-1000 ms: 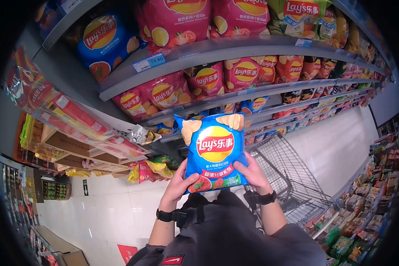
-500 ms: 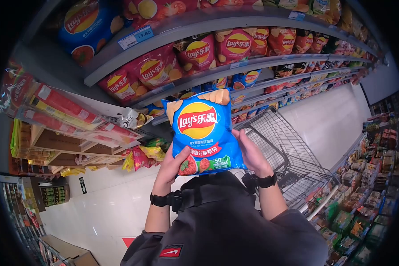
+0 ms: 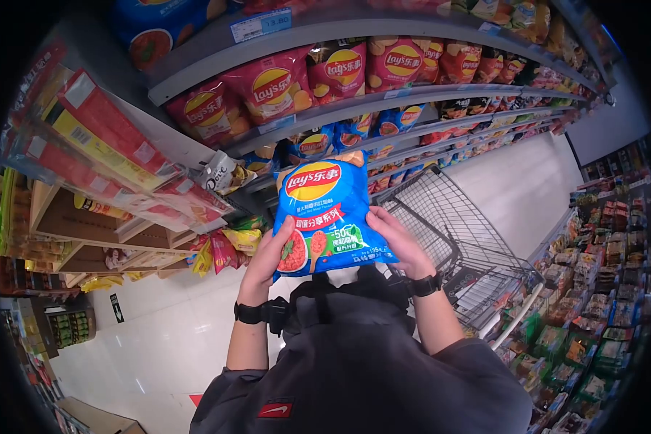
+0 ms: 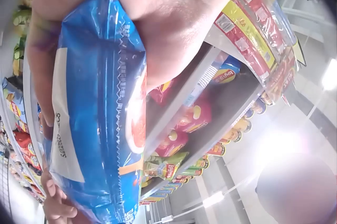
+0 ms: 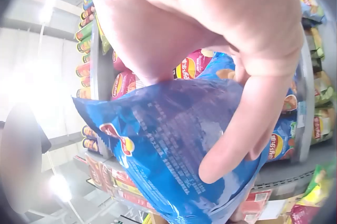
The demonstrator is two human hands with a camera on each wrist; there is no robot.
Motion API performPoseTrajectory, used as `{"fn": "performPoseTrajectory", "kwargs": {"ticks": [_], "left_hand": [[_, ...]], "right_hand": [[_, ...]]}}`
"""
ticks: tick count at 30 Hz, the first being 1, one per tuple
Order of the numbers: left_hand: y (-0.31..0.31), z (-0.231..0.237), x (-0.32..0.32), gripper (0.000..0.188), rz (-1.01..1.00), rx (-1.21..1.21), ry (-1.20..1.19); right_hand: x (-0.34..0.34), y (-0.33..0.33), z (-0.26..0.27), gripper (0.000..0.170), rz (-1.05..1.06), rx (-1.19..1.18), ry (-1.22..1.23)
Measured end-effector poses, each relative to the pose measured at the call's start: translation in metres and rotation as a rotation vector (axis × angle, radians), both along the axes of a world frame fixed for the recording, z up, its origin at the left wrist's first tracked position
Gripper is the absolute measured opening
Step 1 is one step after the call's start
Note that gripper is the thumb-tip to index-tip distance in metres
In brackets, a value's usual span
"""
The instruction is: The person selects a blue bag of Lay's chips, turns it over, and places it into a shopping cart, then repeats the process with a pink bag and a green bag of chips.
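A blue bag of Lay's chips [image 3: 318, 199] is held in front of the chest, its printed front facing up. My left hand [image 3: 265, 254] grips its left side, with the thumb on the front beside the tomato picture. On the other side my right hand [image 3: 400, 242] holds the bag, thumb along the edge. In the right wrist view the fingers [image 5: 237, 134] of the right hand lie over the back of the bag [image 5: 168, 140], on the small print. The crimped bottom seam and a pale panel of the bag [image 4: 100, 113] show in the left wrist view.
Shelves with red Lay's bags [image 3: 273, 88] and a price tag [image 3: 262, 25] stand ahead. Lower down are more blue bags [image 3: 312, 145]. A wire shopping cart [image 3: 477, 253] is at the right. Hanging packets [image 3: 112, 134] and a Dove bag [image 3: 226, 173] are at the left.
The bag has tipped back, its top edge now farther away and more of its lower front showing. The right thumb came off the front and now lies along the right edge.
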State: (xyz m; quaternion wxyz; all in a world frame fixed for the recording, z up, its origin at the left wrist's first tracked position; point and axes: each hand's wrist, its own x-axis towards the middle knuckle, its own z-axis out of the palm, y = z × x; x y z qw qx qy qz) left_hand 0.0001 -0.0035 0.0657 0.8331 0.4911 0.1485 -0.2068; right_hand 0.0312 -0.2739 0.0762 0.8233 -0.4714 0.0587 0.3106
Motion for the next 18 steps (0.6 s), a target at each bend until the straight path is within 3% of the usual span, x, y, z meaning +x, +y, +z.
{"fn": "performPoseTrajectory", "kwargs": {"ticks": [8,14,16,18], "left_hand": [[0.003,-0.001,-0.005,0.055,0.035,0.002,-0.065],[0.005,0.002,-0.010,0.071,0.020,0.036,-0.231],[0.007,0.005,-0.015,0.076,-0.083,0.079,-0.341],[0.010,0.006,-0.019,0.080,-0.063,0.093,-0.278]], "right_hand": [[0.000,0.009,0.009,0.049,-0.013,-0.033,-0.056],[-0.002,-0.011,0.003,0.070,0.094,0.079,-0.274],[-0.004,-0.014,0.011,0.075,0.204,-0.127,-0.493],[-0.002,-0.016,0.013,0.079,0.229,-0.204,-0.550]]}}
